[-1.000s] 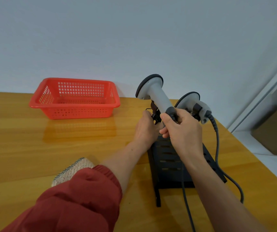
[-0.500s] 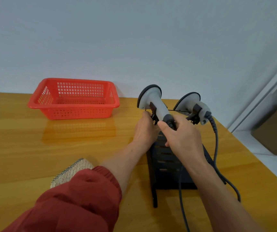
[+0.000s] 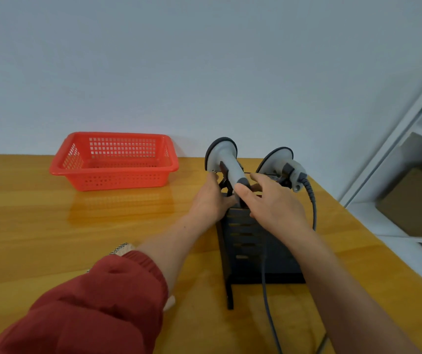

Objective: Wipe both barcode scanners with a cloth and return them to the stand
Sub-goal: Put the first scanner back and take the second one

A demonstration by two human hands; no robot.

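Note:
Two grey barcode scanners sit in the black stand (image 3: 250, 241) at the table's right. The left scanner (image 3: 224, 159) rests in its clip with the handle pointing toward me. The right scanner (image 3: 281, 162) lies in the other clip, its coiled cable (image 3: 313, 205) hanging down. My left hand (image 3: 209, 198) grips the stand's upper left edge just below the left scanner's head. My right hand (image 3: 273, 203) hovers over the stand top with fingers spread loosely, the thumb beside the left scanner's handle end. A checked cloth (image 3: 123, 247) peeks out behind my red sleeve.
A red plastic basket (image 3: 114, 162) stands at the back of the wooden table (image 3: 51, 226) by the wall. A grey cable (image 3: 264, 290) runs from the stand toward me. A white shelf frame (image 3: 409, 118) and a cardboard box (image 3: 414, 200) are beyond the table's right edge.
The left scanner came down into the stand's clip. My right hand, which gripped its handle, has opened its fingers. My left hand stayed on the stand.

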